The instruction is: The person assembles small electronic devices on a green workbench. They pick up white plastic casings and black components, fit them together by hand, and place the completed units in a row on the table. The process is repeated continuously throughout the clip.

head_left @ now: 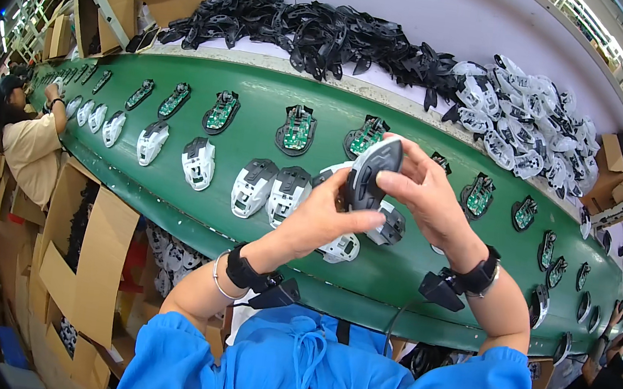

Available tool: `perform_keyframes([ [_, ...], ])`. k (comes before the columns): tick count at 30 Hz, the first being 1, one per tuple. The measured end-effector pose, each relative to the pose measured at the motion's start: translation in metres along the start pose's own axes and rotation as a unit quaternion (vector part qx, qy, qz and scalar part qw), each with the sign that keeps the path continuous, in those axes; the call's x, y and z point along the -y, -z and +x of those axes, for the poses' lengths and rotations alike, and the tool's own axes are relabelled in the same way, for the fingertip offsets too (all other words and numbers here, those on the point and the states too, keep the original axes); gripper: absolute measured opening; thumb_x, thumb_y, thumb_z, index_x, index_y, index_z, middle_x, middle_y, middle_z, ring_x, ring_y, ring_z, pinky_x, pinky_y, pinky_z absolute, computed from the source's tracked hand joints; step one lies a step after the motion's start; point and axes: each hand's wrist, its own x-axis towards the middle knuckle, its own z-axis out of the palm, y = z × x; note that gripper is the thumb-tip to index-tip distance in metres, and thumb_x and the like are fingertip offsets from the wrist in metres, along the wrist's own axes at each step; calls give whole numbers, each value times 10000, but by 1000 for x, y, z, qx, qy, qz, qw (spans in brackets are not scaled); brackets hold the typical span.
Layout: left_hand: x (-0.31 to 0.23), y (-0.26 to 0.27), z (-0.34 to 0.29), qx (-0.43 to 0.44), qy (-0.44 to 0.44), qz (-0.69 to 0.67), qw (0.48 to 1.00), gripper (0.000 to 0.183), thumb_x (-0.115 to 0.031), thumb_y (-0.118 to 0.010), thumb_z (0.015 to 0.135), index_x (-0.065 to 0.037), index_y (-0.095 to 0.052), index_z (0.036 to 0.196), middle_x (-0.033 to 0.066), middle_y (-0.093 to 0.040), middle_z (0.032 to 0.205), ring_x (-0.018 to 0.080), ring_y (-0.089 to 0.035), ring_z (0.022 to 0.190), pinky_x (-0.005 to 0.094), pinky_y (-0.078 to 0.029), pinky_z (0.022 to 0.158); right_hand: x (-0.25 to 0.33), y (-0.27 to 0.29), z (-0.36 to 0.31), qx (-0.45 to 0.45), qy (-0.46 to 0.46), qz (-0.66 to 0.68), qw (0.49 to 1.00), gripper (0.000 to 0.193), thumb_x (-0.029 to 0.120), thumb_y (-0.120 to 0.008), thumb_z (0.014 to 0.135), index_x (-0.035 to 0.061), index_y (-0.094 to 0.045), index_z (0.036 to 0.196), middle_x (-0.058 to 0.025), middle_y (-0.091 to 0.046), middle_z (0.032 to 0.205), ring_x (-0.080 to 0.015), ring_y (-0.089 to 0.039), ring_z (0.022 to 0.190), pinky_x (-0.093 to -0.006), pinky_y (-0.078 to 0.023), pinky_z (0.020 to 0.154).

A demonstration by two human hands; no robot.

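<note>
Both my hands hold one computer mouse (373, 174) with a dark grey face and a white edge, tilted up above the belt. My left hand (316, 217) grips its lower end, and my right hand (429, 196) has fingers and thumb on its upper side. Below my hands lie white-and-grey mouse top shells (290, 194), partly hidden by them. A row of black mouse bases (297, 130) with green circuit boards runs along the belt's far side. Each wrist wears a black strap with a small black device (443, 290).
The green conveyor belt (402, 279) crosses in front of me. Behind it, a ledge carries a heap of black plastic parts (331, 37) and a pile of white shells (523, 119). Cardboard boxes (105, 262) stand at near left. Another person (32, 141) works at far left; others (600, 378) at right.
</note>
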Motion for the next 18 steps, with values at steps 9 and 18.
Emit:
perform_keyframes([
  [9, 7, 11, 13, -2, -67, 12, 998, 685, -18, -775, 718, 30, -421, 1302, 113, -620, 1071, 171, -614, 1019, 316, -508, 884, 4, -7, 11, 7, 61, -21, 998, 771, 26, -715, 761, -79, -314, 1411, -169, -595, 1179, -200, -596, 1066, -341, -455, 979],
  [18, 23, 15, 34, 50, 4, 45, 998, 886, -121, -801, 743, 16, -256, 1429, 196, -515, 1270, 242, -549, 1158, 376, -471, 957, -8, 14, 13, -36, 23, -33, 999, 757, 5, -713, 740, -85, -351, 1400, -168, -605, 1181, -191, -597, 1075, -336, -462, 970],
])
